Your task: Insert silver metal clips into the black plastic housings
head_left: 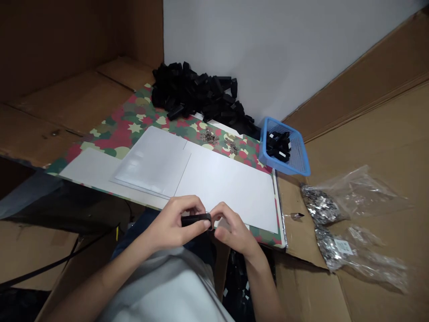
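Observation:
My left hand (179, 223) grips a small black plastic case (194, 219) between thumb and fingers, just off the table's front edge and above my lap. The case lies roughly level, its right end poking out past my left thumb. At that end is my right hand (233, 228), its index finger and thumb curled in close to the case. Whatever those right fingertips may hold is too small or too hidden to name. Behind both hands lie white sheets (228, 179) on the patterned table.
A large heap of black plastic cases (201, 94) is piled against the wall. Two small piles of metal parts (209, 136) sit in front of it. A blue basket (284, 168) holds more black cases. Plastic bags of metal parts (321, 205) lie on cardboard at right.

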`<state>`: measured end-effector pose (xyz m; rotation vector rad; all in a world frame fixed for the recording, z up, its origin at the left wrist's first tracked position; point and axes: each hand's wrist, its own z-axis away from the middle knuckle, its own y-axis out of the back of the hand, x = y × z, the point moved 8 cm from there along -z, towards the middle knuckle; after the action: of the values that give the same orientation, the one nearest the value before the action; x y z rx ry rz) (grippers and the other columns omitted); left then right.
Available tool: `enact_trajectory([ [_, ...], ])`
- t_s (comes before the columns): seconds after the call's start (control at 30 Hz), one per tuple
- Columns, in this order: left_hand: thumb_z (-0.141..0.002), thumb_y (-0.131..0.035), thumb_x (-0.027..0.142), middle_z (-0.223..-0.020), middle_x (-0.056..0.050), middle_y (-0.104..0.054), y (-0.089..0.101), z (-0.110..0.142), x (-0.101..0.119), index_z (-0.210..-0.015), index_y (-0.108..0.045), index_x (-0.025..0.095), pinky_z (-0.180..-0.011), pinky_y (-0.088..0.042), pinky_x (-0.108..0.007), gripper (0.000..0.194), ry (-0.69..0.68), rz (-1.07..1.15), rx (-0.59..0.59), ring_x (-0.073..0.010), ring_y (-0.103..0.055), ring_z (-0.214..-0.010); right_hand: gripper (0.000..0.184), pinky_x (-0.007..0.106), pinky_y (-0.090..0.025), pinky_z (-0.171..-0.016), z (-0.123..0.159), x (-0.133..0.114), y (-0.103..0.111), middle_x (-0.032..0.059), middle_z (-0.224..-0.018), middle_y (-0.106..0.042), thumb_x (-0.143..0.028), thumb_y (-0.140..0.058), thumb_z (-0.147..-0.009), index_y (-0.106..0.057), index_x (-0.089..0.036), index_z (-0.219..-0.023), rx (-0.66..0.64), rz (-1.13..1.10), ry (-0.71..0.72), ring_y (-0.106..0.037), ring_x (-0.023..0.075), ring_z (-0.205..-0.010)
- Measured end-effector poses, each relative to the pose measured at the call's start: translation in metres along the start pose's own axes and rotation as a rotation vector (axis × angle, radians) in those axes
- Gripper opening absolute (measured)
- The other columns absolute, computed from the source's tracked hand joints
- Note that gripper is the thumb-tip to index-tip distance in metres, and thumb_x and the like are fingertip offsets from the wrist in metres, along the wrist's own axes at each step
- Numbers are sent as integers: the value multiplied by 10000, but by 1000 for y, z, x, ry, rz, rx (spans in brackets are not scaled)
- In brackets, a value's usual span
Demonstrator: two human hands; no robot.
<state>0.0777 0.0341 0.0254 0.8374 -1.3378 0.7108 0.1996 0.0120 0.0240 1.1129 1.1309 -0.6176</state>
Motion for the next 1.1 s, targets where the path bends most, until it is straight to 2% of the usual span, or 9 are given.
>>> enact_trajectory([
  [0.1, -797, -631, 251, -651, 2, -588, 1, 3, 6, -700, -598, 178, -600, -387, -243, 126, -63, -73, 27, -138, -514, -618, 403, 280, -461, -663, 1, 4, -8, -11, -755, -542, -617, -599, -810, -530, -219, -815, 48, -170, -15, -548, 156, -708],
  [0.23, -805, -633, 230, -657, -1, -591, 2, 7, 15, -706, -584, 175, -577, -386, -234, 123, -165, -187, 87, -129, -521, -600, 256, 285, -434, -643, 4, 6, -9, -12, -736, -533, -443, -650, -767, -522, -223, -796, 179, -275, 27, -525, 159, -683],
  [0.37, -811, -633, 205, -656, 4, -583, 0, 11, 22, -722, -570, 172, -570, -375, -228, 114, -252, -290, 119, -117, -518, -590, 113, 293, -420, -626, 10, -4, -2, -10, -714, -542, -257, -613, -736, -521, -230, -797, 315, -158, 142, -515, 167, -672],
  [0.6, -792, -643, 176, -648, 11, -559, -3, 16, 17, -729, -545, 182, -582, -369, -241, 116, -274, -375, 124, -126, -508, -593, 128, 302, -416, -597, 18, -28, 1, -20, -652, -530, -143, -571, -718, -519, -242, -781, 413, 89, 293, -487, 179, -660],
  [0.77, -839, -619, 217, -681, 8, -556, -2, 15, 14, -749, -535, 190, -598, -374, -245, 126, -227, -326, 105, -134, -515, -626, 107, 290, -405, -614, 15, -19, 0, -29, -659, -532, -164, -590, -730, -524, -238, -770, 388, 7, 250, -492, 163, -658],
  [0.87, -845, -630, 271, -769, -4, -560, 0, 18, 17, -881, -552, 197, -648, -400, -256, 113, -230, -277, 97, -153, -532, -696, 72, 274, -401, -623, 11, -3, 3, -31, -713, -533, -245, -609, -787, -539, -236, -806, 369, -142, 130, -506, 146, -667],
  [0.93, -806, -667, 261, -826, -9, -559, 4, 23, 22, -977, -549, 200, -678, -407, -265, 216, -290, -297, 130, -162, -531, -734, 105, 274, -410, -637, 9, 4, 5, -20, -763, -542, -328, -596, -845, -548, -235, -849, 323, -192, 59, -524, 149, -696],
  [1.0, -804, -654, 230, -817, -2, -561, 9, 28, 25, -986, -558, 199, -661, -396, -259, 208, -325, -303, 164, -152, -521, -713, 168, 282, -423, -661, 9, 3, 5, -8, -803, -554, -403, -559, -899, -553, -236, -890, 228, -155, 50, -538, 157, -729],
  [1.1, -881, -543, 250, -736, 12, -574, 16, 28, 16, -901, -596, 191, -605, -376, -245, 82, -237, -150, 145, -135, -513, -648, 217, 309, -430, -708, 12, -15, 8, 4, -826, -572, -452, -525, -936, -551, -242, -982, 136, 95, 156, -533, 176, -771],
])
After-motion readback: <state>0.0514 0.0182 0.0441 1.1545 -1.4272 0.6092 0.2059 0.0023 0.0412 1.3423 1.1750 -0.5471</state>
